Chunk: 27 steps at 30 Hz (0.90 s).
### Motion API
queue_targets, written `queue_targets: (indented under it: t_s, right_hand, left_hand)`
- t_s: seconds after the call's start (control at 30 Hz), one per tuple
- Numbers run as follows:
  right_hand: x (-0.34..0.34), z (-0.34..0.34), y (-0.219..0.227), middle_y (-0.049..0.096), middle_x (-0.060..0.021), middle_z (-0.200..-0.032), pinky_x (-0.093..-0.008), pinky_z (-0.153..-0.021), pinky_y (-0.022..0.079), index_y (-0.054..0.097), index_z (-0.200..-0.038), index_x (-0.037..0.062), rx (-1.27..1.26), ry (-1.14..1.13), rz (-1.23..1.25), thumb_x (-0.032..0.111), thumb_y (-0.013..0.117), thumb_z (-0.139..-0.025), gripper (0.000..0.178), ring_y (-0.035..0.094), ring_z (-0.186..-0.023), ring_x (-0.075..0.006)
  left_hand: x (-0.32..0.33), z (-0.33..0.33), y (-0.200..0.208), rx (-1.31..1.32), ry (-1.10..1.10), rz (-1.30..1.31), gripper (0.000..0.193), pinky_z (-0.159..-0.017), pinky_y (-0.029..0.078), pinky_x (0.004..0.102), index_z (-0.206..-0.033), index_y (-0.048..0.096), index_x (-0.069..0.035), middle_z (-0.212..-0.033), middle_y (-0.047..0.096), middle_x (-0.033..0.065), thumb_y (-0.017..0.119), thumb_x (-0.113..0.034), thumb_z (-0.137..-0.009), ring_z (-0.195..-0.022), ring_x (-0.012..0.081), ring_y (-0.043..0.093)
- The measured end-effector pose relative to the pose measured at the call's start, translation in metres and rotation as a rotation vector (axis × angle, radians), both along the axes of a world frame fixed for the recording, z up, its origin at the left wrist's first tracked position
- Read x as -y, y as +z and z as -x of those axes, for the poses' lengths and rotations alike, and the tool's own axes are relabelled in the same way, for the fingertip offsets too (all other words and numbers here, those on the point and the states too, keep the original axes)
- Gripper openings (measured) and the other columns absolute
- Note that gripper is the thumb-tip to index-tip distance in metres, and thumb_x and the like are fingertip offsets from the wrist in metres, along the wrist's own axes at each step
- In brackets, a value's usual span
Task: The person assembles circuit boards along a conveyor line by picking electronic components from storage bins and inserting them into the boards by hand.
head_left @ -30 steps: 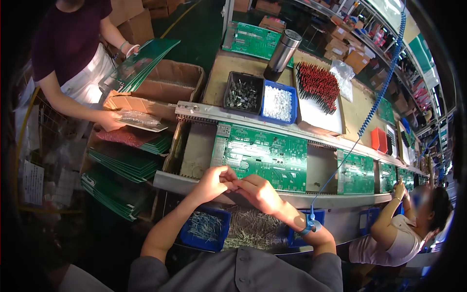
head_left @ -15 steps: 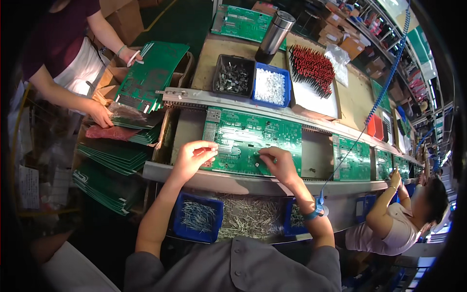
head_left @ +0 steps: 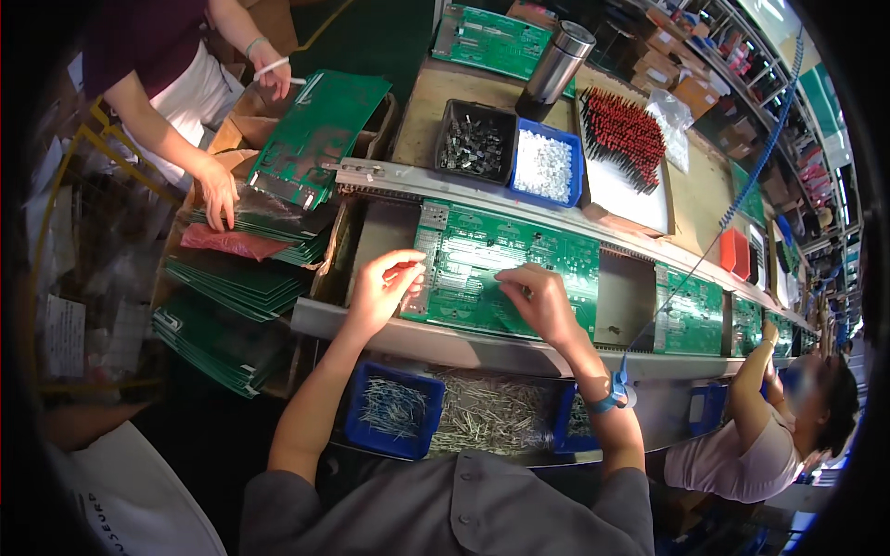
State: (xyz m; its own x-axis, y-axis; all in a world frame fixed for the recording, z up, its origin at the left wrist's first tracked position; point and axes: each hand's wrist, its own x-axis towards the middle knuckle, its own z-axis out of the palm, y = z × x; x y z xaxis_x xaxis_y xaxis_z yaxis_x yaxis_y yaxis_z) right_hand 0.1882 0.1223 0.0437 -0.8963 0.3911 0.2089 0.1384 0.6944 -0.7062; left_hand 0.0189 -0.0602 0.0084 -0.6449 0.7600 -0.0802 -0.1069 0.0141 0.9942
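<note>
A green circuit board (head_left: 464, 310) lies in the rails of the conveyor in front of me. At its left end my left hand (head_left: 385, 287) hovers with thumb and fingers curled together; whatever may be between the tips is too small to name. Over the board's middle, my right hand (head_left: 540, 301) is closed in a pinch, its fingertips just above or at the surface, and I cannot make out anything in them. A blue wrist strap (head_left: 612, 397) with a cord circles my right wrist.
Below the rail stand a blue bin (head_left: 394, 408) of thin leaded parts and a heap of similar parts (head_left: 491, 412). Beyond it are a black bin (head_left: 475, 139), a blue bin of white parts (head_left: 545, 167) and a steel flask (head_left: 556, 65). A co-worker's hand (head_left: 218, 190) touches stacked boards (head_left: 232, 287).
The whole view has shifted, so the scene sits farther right. My right hand's fingers have drawn closer together. At left, the co-worker's hand with a white stick has lifted off the boards.
</note>
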Motion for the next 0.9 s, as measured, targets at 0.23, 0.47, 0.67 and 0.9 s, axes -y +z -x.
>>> queue_targets:
  t_s: [0.23, 0.47, 0.67, 0.9]
  right_hand:
    - [0.004, 0.052, -0.016, 0.067, -0.0162, -0.085, -0.0336, -0.069, 0.052, 0.066, -0.087, 0.0003, -0.018, 0.089, -0.014, 0.001, 0.063, -0.078, 0.009, 0.065, -0.079, -0.0307]
    - [0.007, 0.077, -0.025, 0.064, -0.0197, -0.078, -0.0393, -0.066, 0.051, 0.064, -0.086, -0.0009, -0.034, 0.178, -0.074, 0.002, 0.059, -0.075, 0.012, 0.064, -0.071, -0.0348]
    - [0.006, 0.087, -0.025, 0.064, -0.0192, -0.073, -0.0398, -0.069, 0.051, 0.066, -0.079, -0.0005, 0.052, 0.173, -0.012, 0.001, 0.056, -0.072, 0.012, 0.063, -0.071, -0.0350]
    - [0.006, 0.091, -0.023, 0.066, -0.0177, -0.079, -0.0354, -0.067, 0.052, 0.068, -0.084, -0.0007, 0.129, 0.215, -0.080, 0.003, 0.061, -0.073, 0.014, 0.065, -0.072, -0.0314]
  left_hand:
    - [0.000, 0.002, -0.014, -0.078, -0.010, 0.019, 0.011, -0.072, 0.053, 0.0253, -0.097, 0.060, 0.004, -0.086, 0.064, 0.0068, 0.058, -0.001, -0.087, -0.078, 0.0130, 0.064]
    - [-0.002, 0.002, -0.012, -0.366, 0.036, 0.003, 0.012, -0.065, 0.053, 0.0243, -0.097, 0.061, 0.005, -0.086, 0.063, 0.0060, 0.058, 0.001, -0.086, -0.076, 0.0114, 0.063]
    - [-0.003, 0.002, -0.015, -0.374, 0.082, 0.016, 0.009, -0.065, 0.053, 0.0250, -0.093, 0.062, 0.005, -0.085, 0.063, 0.0077, 0.059, 0.002, -0.084, -0.075, 0.0119, 0.063]
    - [-0.002, 0.004, -0.010, -0.536, 0.080, -0.006, 0.010, -0.063, 0.052, 0.0255, -0.091, 0.062, 0.003, -0.084, 0.063, 0.0095, 0.061, 0.003, -0.081, -0.071, 0.0139, 0.063]
